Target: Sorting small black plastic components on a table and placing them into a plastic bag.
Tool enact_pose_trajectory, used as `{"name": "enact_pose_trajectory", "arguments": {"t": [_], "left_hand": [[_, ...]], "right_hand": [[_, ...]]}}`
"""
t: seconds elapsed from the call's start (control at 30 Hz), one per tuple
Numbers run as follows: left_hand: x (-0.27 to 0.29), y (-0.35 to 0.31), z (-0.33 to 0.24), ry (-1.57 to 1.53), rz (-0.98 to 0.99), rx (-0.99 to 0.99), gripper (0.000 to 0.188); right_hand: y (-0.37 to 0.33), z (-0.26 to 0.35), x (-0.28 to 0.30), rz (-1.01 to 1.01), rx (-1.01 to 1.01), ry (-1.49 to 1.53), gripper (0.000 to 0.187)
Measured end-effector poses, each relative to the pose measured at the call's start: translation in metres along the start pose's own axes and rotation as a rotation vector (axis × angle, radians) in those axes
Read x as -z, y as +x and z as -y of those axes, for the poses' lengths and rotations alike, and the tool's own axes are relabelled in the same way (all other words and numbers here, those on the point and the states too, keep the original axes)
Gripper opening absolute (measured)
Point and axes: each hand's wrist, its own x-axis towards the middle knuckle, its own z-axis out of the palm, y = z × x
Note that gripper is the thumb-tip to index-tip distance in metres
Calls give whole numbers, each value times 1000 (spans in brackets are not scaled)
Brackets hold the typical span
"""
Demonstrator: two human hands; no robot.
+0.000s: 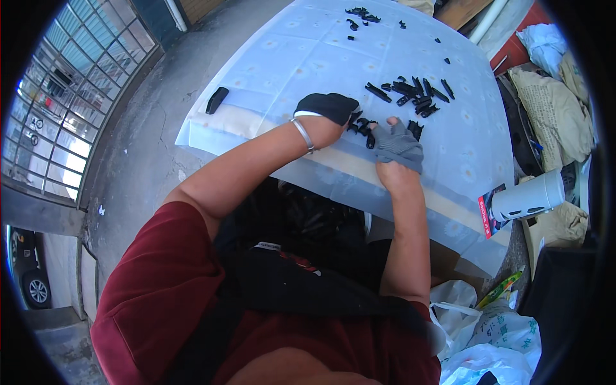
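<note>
Black pieces [362,126] lie between our dark-gloved left hand [328,115] and grey-gloved right hand [399,147], on the near side of the cloth-covered worktop [282,77]; we cannot tell whether either hand's fingers grasp one. A loose pile [420,101] sits farther right, a lone black part [217,101] near the left edge.

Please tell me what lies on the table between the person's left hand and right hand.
In the head view, several small black pieces lie between the left hand and the right hand.
</note>
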Motion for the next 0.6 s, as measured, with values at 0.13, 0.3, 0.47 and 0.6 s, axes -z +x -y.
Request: {"name": "enact_pose_trajectory", "arguments": {"t": [0.13, 0.3, 0.47, 0.6], "left_hand": [[-20, 11, 9, 94, 108, -25, 20], [-27, 1, 17, -10, -56, -69, 25], [-2, -13, 16, -110, -44, 69, 28], [17, -37, 4, -299, 8, 24, 38]], "right_hand": [[3, -2, 7, -72, 118, -21, 21], [-3, 5, 21, 184, -25, -31, 22], [-17, -1, 23, -61, -201, 389, 23], [-22, 15, 35, -18, -187, 605, 23]]}}
